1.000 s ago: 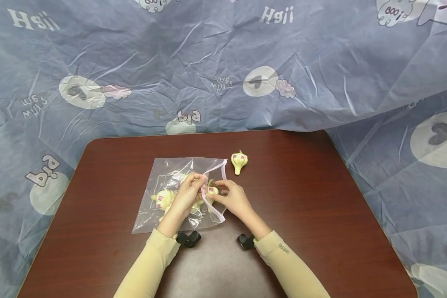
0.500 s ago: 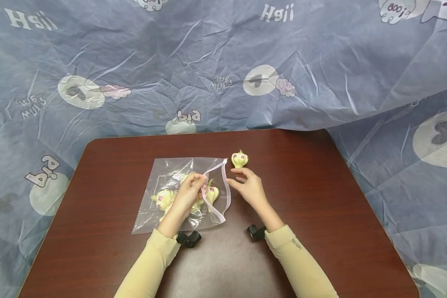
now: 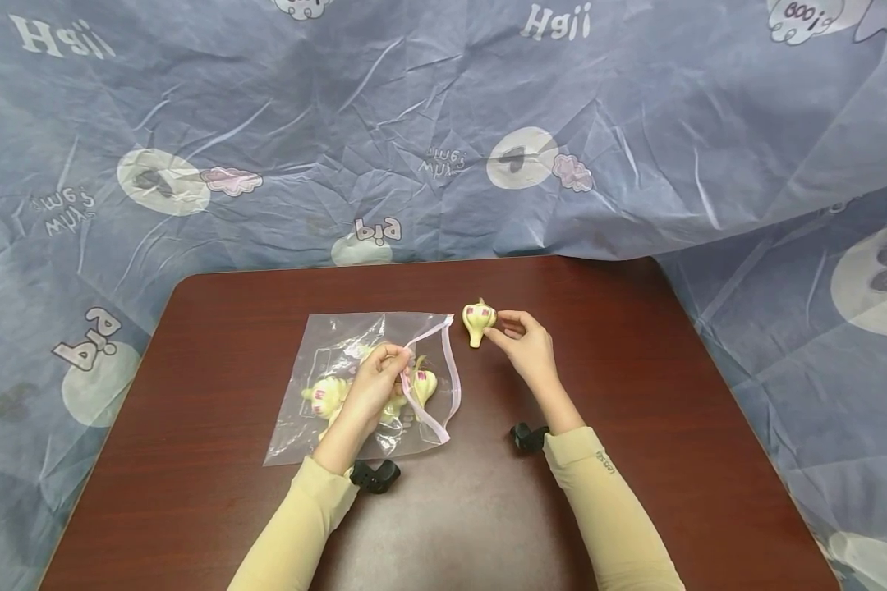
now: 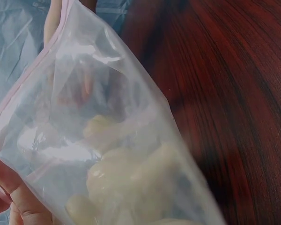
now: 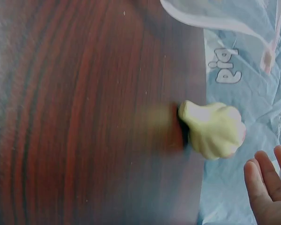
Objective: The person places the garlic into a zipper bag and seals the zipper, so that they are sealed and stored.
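Observation:
A clear zip bag [image 3: 284, 427] with a pale pink zip strip lies on the table, its mouth facing right and parted. My left hand [image 3: 373, 382] pinches the upper layer at the strip; in the left wrist view, the thumb and fingers [image 4: 23, 194] are at that edge. Inside are several pale yellow garlic bulbs [image 3: 328, 396] with pink marks, blurred through the plastic. Another garlic bulb [image 3: 477, 318] lies just beyond the bag's mouth. My right hand [image 3: 530, 349] is close to its right side, thumb and fingers spread; the right wrist view shows the fingers [image 5: 257, 185] apart from the bulb.
The dark red-brown table [image 3: 636, 394] extends on both sides of the bag. A blue printed cloth [image 3: 384, 123] hangs behind and beside it. Black wrist cameras [image 3: 374, 476] sit below both hands.
My right hand has left the bag's mouth, moving right and away from me to the loose garlic bulb. One bulb stays just inside the mouth. My left hand keeps its pinch.

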The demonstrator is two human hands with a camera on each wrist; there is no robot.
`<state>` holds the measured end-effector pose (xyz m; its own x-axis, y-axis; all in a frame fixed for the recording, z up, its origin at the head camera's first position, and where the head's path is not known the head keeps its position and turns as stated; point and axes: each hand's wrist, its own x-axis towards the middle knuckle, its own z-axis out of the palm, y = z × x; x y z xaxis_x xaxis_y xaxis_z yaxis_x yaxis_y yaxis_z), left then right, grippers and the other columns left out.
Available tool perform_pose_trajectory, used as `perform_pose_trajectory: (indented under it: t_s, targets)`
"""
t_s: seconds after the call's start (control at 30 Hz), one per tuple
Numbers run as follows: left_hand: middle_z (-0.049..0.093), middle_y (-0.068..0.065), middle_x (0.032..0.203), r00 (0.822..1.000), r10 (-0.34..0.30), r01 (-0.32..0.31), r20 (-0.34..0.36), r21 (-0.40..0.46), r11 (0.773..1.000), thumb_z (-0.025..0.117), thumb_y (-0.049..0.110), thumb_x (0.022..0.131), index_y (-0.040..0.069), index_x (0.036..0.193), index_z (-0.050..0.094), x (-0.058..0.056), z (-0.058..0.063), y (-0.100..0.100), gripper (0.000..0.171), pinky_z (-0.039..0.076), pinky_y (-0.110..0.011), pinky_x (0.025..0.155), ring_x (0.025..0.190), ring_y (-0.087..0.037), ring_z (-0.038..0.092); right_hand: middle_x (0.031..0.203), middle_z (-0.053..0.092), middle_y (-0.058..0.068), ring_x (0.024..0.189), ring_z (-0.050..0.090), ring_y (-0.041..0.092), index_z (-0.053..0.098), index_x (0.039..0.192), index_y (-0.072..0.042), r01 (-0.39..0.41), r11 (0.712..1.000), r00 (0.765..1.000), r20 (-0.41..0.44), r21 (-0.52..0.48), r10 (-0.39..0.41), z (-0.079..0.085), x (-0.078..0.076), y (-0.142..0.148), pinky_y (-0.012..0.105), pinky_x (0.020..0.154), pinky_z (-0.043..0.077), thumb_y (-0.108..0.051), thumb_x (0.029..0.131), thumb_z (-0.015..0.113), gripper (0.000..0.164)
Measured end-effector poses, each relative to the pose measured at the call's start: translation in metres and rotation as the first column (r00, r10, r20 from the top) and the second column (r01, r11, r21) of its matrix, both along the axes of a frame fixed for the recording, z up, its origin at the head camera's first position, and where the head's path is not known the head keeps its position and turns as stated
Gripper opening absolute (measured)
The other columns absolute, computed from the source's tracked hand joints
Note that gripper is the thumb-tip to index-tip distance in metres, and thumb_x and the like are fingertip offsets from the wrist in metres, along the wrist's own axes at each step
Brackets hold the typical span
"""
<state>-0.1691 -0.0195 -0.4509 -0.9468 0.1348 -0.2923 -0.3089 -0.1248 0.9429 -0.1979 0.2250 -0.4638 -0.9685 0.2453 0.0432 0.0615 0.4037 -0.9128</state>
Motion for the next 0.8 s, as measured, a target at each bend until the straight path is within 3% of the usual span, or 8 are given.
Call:
perform_pose_trajectory:
  t_s: [0.57,0.8]
  targets:
    - [0.055,0.006,0.069,1.000,0.006,-0.006,0.005,0.003,1.000,0.054,0.011,0.101,-0.003,0.106,0.055,0.000,-0.002,0.000,0.015,0.045,-0.017,0.054,0.061,-0.005,0.053,0.137,0.053,0.018,0.128,0.053,0.034,0.053,0.133,-0.001,0.007,0.998,0.996,0.093,0.066,-0.013,-0.020,-0.036,0.000,0.042,0.106,0.047,-0.027,0.084,0.078,0.061]
    - [0.055,0.006,0.069,1.000,0.003,-0.003,0.001,0.001,1.000,0.053,0.011,0.101,-0.005,0.107,0.054,0.000,-0.003,0.000,0.018,0.045,-0.017,0.053,0.061,-0.005,0.053,0.136,0.050,0.022,0.126,0.053,0.035,0.052,0.134,0.000,0.004,0.994,0.993,0.120,0.107,-0.017,-0.028,-0.045,-0.008,0.043,0.104,0.047,-0.027,0.082,0.080,0.065]
